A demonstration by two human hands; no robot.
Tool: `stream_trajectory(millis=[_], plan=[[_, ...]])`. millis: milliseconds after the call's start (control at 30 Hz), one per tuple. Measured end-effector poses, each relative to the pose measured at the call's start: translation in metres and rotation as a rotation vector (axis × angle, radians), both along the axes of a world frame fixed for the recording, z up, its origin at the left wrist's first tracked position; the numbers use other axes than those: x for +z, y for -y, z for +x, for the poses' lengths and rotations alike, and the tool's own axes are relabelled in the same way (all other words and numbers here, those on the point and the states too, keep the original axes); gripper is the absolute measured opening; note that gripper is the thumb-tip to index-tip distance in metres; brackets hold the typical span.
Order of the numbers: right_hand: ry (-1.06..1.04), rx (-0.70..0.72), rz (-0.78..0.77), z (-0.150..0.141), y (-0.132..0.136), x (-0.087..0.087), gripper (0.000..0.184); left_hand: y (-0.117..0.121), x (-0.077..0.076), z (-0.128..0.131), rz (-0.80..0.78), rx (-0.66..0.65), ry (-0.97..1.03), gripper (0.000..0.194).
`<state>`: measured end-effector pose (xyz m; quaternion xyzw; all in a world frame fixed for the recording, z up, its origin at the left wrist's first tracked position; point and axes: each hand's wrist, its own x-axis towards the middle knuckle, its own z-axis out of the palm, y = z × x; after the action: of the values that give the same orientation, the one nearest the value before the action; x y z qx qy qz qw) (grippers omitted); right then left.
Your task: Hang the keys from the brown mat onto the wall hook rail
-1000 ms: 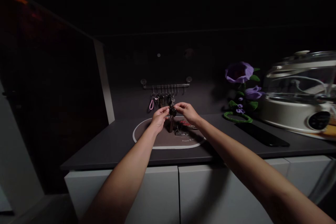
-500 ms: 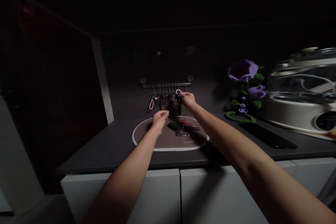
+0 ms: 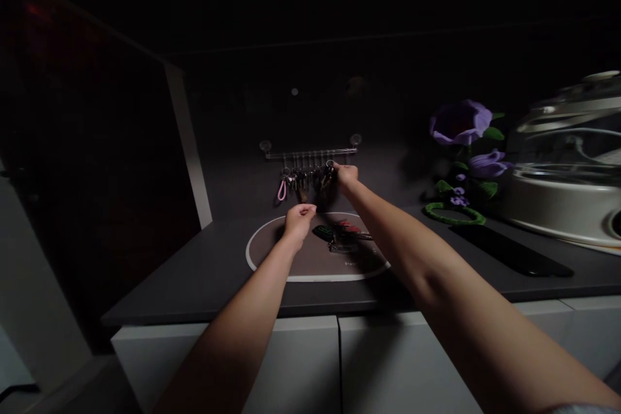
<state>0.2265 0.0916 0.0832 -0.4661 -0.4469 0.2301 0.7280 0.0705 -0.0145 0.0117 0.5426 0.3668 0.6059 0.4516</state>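
So the right hand (image 3: 345, 178) has now carried the keys (image 3: 326, 176) up to the rail (image 3: 310, 154), pinching them tight right by the other bunches (image 3: 295, 181). The left hand (image 3: 299, 220) has let go and dropped back over the mat (image 3: 317, 279), loosely curled, can't tell if it's holding anything. Loose keys (image 3: 342, 236) lie just right of it.

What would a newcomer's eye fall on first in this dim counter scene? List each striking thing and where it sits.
The pale glass-lidded cooker stands at the right end of the counter, purple flowers just left of it. At centre, the right hand touches keys hanging from a wall rail, above a white-rimmed oval mat.
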Motion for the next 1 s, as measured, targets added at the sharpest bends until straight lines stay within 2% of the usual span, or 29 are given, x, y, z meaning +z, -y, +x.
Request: stream_trajectory(millis=[133, 433, 733, 1000], plan=[[-0.087, -0.063, -0.044, -0.001, 0.004, -0.004, 0.021, -0.002, -0.001, 0.0, 0.016, -0.002, 0.002, 0.007], [-0.062, -0.006, -0.013, 0.004, 0.009, -0.013, 0.018, -0.002, -0.001, 0.001, -0.011, 0.026, -0.021, 0.007], [-0.005, 0.055, -0.012, 0.006, 0.02, -0.008, 0.009, 0.001, 0.0, -0.001, -0.012, 0.021, -0.022, 0.006], [0.041, 0.153, -0.067, 0.007, 0.044, -0.003, 0.004, 0.002, -0.001, 0.0, -0.001, 0.005, -0.08, 0.007]])
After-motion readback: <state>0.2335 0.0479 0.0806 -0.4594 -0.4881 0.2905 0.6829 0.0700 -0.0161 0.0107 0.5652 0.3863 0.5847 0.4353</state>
